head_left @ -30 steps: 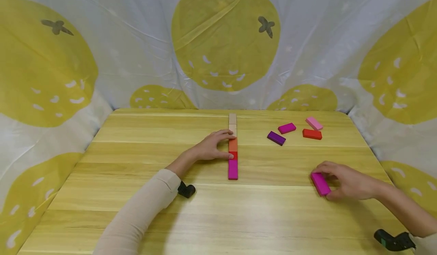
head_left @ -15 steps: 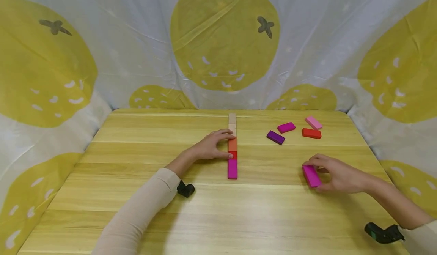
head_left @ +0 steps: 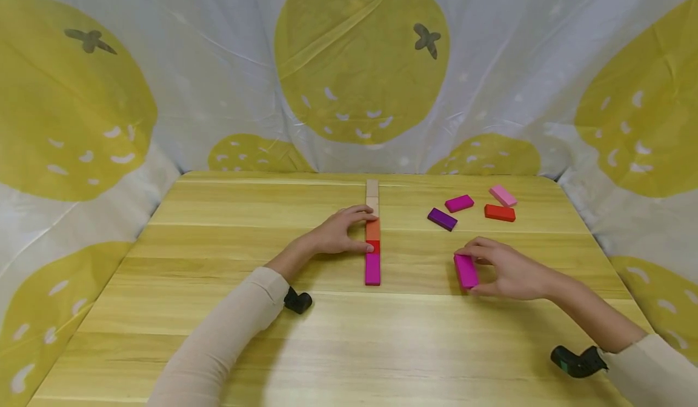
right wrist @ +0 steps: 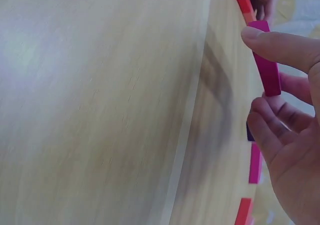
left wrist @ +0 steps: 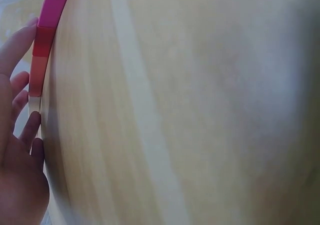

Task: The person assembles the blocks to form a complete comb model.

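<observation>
Fruit-printed cloth (head_left: 360, 62) hangs behind a smooth-looking wood-grain tabletop (head_left: 349, 352). Pinched at its short ends by the right hand (head_left: 509, 271), the sensible hold, the magenta block (head_left: 466, 272) should prove light, stiff, perhaps slick; whether it clears the tabletop is hard to tell. Left of that grip, the left hand (head_left: 339, 232), thumb and fingers spread, touches the block row (head_left: 373, 230).
</observation>
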